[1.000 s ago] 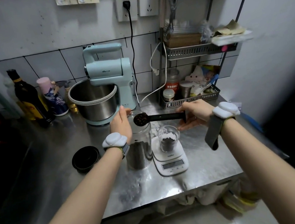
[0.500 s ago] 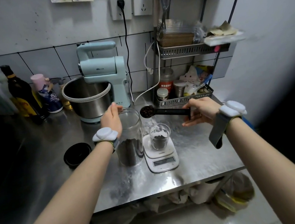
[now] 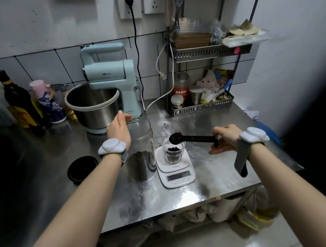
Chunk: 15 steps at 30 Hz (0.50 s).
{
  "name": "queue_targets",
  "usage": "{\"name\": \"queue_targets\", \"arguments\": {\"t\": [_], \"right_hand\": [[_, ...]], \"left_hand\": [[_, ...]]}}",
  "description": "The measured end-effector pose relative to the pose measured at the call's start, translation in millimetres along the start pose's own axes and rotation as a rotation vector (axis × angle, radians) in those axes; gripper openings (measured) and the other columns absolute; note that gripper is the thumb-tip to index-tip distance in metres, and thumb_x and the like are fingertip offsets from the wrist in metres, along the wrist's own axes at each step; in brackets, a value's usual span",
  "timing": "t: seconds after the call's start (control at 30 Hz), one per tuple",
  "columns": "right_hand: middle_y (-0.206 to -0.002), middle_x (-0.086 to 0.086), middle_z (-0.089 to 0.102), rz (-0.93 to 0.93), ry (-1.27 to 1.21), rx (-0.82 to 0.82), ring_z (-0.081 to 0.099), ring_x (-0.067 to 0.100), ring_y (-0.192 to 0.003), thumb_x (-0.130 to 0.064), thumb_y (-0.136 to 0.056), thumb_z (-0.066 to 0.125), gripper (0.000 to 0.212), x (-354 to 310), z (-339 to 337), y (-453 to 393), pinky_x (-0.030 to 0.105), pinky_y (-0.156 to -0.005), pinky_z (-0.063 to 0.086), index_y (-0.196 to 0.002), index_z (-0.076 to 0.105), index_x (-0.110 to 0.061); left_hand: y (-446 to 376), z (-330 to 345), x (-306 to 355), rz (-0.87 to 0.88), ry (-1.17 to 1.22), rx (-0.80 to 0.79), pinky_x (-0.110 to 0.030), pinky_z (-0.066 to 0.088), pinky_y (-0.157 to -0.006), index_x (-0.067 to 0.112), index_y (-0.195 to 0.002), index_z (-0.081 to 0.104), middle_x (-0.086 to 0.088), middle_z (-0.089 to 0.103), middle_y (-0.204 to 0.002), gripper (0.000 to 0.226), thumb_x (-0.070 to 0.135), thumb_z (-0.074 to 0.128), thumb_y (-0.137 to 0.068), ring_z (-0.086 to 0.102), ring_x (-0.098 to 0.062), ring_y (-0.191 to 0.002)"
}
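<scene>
A tall glass jar (image 3: 140,147) with dark coffee beans in its lower part stands on the steel table. My left hand (image 3: 119,129) grips the jar near its rim. My right hand (image 3: 224,138) pinches the handle end of a black scoop (image 3: 191,138) full of beans. The scoop's bowl hovers right over a small glass cup (image 3: 173,153), which holds some beans. That cup sits on a white kitchen scale (image 3: 176,172) to the right of the jar.
A black lid (image 3: 82,169) lies left of the jar. Behind stand a light-blue stand mixer (image 3: 108,85) with a steel bowl (image 3: 92,106), bottles (image 3: 18,101) at the back left, and a wire rack (image 3: 201,105) with tins at the back right. The table's front edge (image 3: 190,207) is near.
The scoop of beans has travelled right from above the jar's mouth and come down over the cup on the scale. My left hand has stayed on the jar.
</scene>
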State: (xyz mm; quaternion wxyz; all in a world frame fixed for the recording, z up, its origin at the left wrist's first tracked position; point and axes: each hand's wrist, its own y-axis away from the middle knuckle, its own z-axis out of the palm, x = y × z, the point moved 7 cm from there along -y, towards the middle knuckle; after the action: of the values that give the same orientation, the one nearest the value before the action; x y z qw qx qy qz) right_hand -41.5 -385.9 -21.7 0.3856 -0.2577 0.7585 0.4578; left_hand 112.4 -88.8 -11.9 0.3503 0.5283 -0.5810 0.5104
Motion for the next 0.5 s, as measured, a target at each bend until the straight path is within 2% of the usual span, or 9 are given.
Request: {"name": "queue_targets", "arguments": {"t": [0.07,0.2,0.27,0.33,0.4,0.5], "right_hand": [[-0.069,0.027,0.058,0.006,0.016,0.003,0.062,0.038,-0.062,-0.005,-0.086,0.052,0.022,6,2,-2,0.044,-0.067,0.059,-0.066,0.054,0.005],[-0.069,0.026,0.058,0.010,0.048,0.003,0.062,0.040,-0.066,-0.006,-0.085,0.055,0.019,11,8,-6,0.054,-0.085,0.055,-0.068,0.055,0.004],[-0.072,0.026,0.059,-0.006,0.083,0.002,0.063,0.041,-0.072,-0.006,-0.083,0.058,0.014,11,11,-7,0.056,-0.087,0.053,-0.073,0.056,0.003],[-0.076,0.026,0.059,-0.028,0.113,0.010,0.063,0.041,-0.076,-0.007,-0.083,0.060,0.010,10,13,-8,0.057,-0.086,0.053,-0.078,0.057,0.001],[-0.074,0.020,0.062,-0.052,0.147,0.023,0.065,0.038,-0.071,-0.011,-0.085,0.060,0.009,7,13,-7,0.054,-0.082,0.056,-0.081,0.059,-0.003],[-0.068,0.010,0.063,-0.123,0.231,0.028,0.065,0.025,-0.057,-0.014,-0.084,0.063,0.010,2,14,-5,0.041,-0.066,0.062,-0.091,0.062,-0.007]], "left_hand": [[1,0,1,0.004,-0.004,-0.001,-0.036,0.048,-0.096,0.007,-0.094,0.068,-0.009,0.070,-0.099,0.050,0.033,0.025,-0.101,0.065,-0.023,-0.097],[0,0,2,0.005,-0.016,-0.003,-0.038,0.048,-0.096,0.009,-0.093,0.068,-0.009,0.071,-0.098,0.050,0.034,0.025,-0.100,0.066,-0.024,-0.096],[1,0,2,0.002,-0.028,-0.002,-0.036,0.048,-0.096,0.009,-0.093,0.068,-0.009,0.071,-0.098,0.050,0.034,0.025,-0.100,0.066,-0.023,-0.096],[1,0,3,0.001,-0.033,-0.002,-0.036,0.048,-0.096,0.010,-0.092,0.068,-0.008,0.071,-0.099,0.050,0.034,0.025,-0.100,0.065,-0.022,-0.096],[1,-1,2,-0.010,-0.031,0.000,-0.036,0.048,-0.097,0.010,-0.092,0.068,-0.008,0.071,-0.099,0.050,0.034,0.025,-0.100,0.065,-0.022,-0.096],[1,0,1,-0.015,-0.021,0.004,-0.038,0.048,-0.096,0.012,-0.090,0.068,-0.008,0.071,-0.098,0.050,0.034,0.025,-0.100,0.066,-0.023,-0.096]]}}
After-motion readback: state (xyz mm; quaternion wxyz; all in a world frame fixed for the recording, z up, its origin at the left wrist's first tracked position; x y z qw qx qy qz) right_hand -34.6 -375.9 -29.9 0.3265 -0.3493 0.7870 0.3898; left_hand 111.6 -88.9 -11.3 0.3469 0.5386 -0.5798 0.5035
